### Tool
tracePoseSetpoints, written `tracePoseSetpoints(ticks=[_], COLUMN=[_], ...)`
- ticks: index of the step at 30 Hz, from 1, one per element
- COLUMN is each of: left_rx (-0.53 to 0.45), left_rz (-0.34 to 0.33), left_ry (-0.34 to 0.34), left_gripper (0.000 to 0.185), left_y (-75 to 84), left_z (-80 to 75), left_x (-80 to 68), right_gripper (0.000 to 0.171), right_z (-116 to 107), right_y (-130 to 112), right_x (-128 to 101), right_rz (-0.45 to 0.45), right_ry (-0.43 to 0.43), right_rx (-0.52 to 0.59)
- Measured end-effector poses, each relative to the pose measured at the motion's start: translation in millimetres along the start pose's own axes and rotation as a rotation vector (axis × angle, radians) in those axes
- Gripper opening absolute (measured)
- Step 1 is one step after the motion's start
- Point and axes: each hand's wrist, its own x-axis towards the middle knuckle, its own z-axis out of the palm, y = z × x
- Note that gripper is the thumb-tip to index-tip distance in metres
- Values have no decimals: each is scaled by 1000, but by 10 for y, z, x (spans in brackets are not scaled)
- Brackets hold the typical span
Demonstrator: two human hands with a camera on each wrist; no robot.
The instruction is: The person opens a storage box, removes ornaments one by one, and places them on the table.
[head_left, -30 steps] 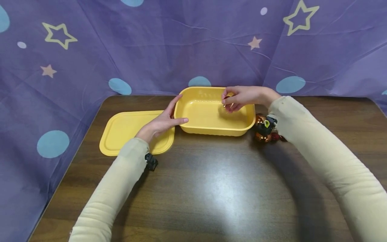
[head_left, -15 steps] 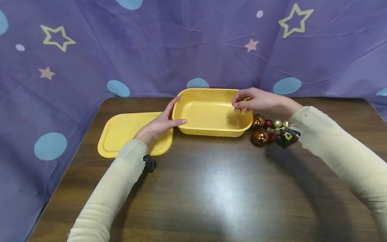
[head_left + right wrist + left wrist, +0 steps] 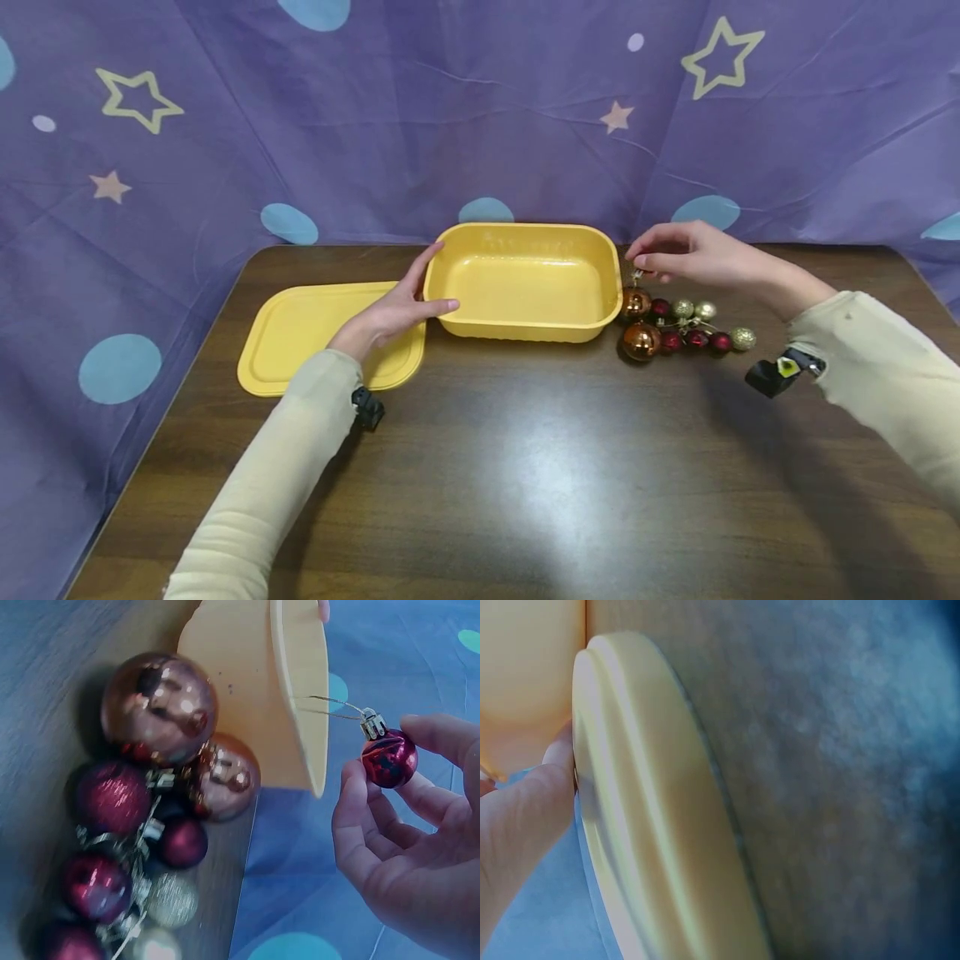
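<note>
Head view: lid (image 3: 315,329) beside tub (image 3: 525,283), baubles (image 3: 678,327) opposite.

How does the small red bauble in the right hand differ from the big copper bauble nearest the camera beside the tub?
The red bauble is small; the copper bauble is clearly larger. The red one is pinched in the right hand, off the table; the copper one lies on the table in the cluster beside the yellow tub. Red against copper in colour. Both are glossy, mirror-like balls.

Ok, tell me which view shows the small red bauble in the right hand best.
Right wrist: the small red bauble fills the fingertips' pinch, cap and wire loop clear. In the head view the right hand almost hides it. The left wrist view misses it.
</note>
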Motion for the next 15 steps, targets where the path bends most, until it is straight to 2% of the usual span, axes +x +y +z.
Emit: tracePoseSetpoints(ticks=[8,15], left_rx=[-1,-2], left_rz=[-4,-8], left_ry=[1,-4], left_gripper=[92,91], left_y=[12,29], left_z=[-1,3], left_x=[-4,0], right_gripper=[25,27], right_z=[-119,-179], right_y=[154,313], right_x=[-200,-366], right_rz=[13,45], right_ry=[48,133], right_rx=[27,76])
